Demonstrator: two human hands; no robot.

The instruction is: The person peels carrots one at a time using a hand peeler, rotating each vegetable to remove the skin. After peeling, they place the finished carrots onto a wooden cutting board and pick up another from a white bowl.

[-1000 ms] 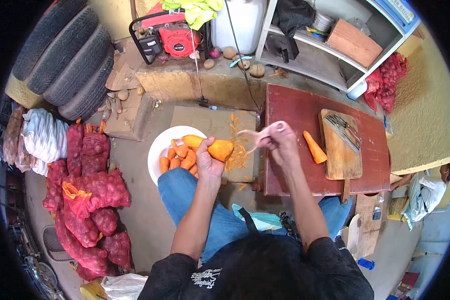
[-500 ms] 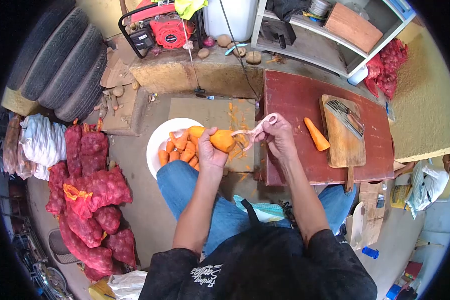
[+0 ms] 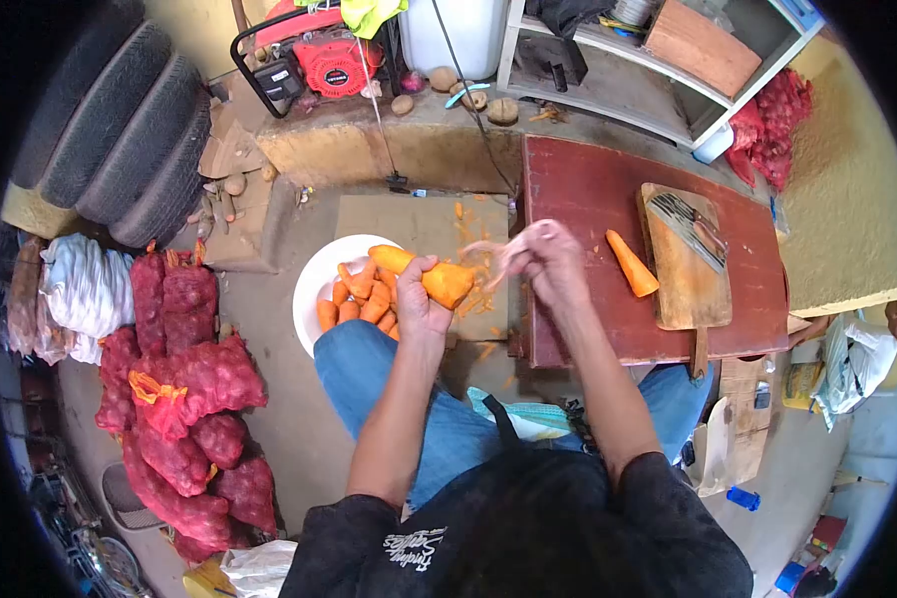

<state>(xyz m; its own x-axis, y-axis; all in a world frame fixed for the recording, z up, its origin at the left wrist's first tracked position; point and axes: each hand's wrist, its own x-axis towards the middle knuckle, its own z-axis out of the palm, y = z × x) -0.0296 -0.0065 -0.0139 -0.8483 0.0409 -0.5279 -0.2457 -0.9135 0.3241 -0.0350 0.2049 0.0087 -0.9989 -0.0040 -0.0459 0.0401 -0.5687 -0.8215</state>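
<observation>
A large orange carrot is gripped in my left hand, its thick end pointing right. My right hand is closed round a pale pink peeler, blurred by motion, just right of the carrot's thick end. Below and left of the carrot, a white basin holds several peeled carrots. Orange peelings lie on the cardboard beyond my hands. Another carrot rests on the red table, beside a wooden cutting board with a knife on it.
Red mesh sacks are piled on the floor at left, below stacked tyres. A red machine stands on the ledge ahead. A grey shelf is beyond the table. Another person's hand shows partly at the right.
The peeler has swung slightly left and away from the carrot's end with my right hand. The carrot's thick end has turned a little to the right in my left hand.
</observation>
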